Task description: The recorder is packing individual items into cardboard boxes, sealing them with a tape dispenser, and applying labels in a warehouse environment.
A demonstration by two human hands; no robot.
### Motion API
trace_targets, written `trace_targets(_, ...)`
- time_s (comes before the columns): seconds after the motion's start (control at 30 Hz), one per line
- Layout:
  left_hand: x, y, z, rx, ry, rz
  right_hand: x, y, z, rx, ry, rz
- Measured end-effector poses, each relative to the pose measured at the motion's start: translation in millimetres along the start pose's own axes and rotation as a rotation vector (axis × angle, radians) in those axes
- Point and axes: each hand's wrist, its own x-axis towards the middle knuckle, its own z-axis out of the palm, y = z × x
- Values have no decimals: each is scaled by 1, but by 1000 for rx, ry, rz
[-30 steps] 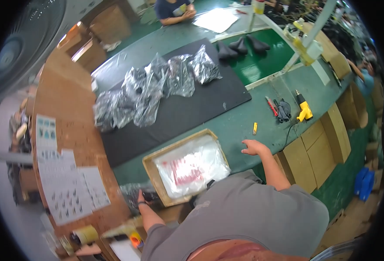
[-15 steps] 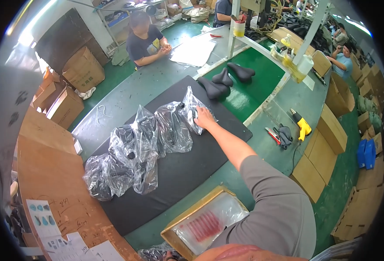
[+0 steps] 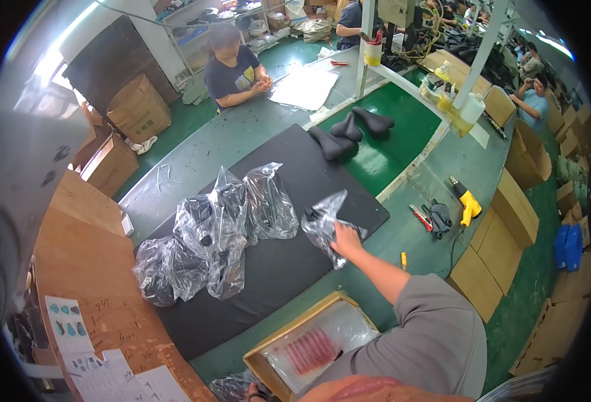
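One clear bag [image 3: 322,226]: black mat [image 3: 282,276]'s right end, right hand [image 3: 347,242] gripping it
Left hand [image 3: 258,393]: mat's near side, can't tell grip

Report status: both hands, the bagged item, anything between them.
Right hand gripping a clear-bagged dark item over the black mat. Left hand at lower edge, by another clear bag, grip unclear. Cardboard tray between the hands.

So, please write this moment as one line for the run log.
right hand: holds bagged item over black mat; left hand: at clear plastic, grip unclear; mat: other bagged items; open carton: clear bag inside
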Motion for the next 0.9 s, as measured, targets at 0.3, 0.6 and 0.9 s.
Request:
trace_targets(0.3, -51, 15, -30, -443, -199, 421, -233, 102, -38, -62, -399, 186)
trace_targets(0.6, -333, -85, 48, -1046, -1359, 558, -286, 164, -61, -373, -325, -671)
trace_targets(0.9, -416, -295, 142, -1050, -1564, 483, -226, 190, -63, -512, -318, -1170)
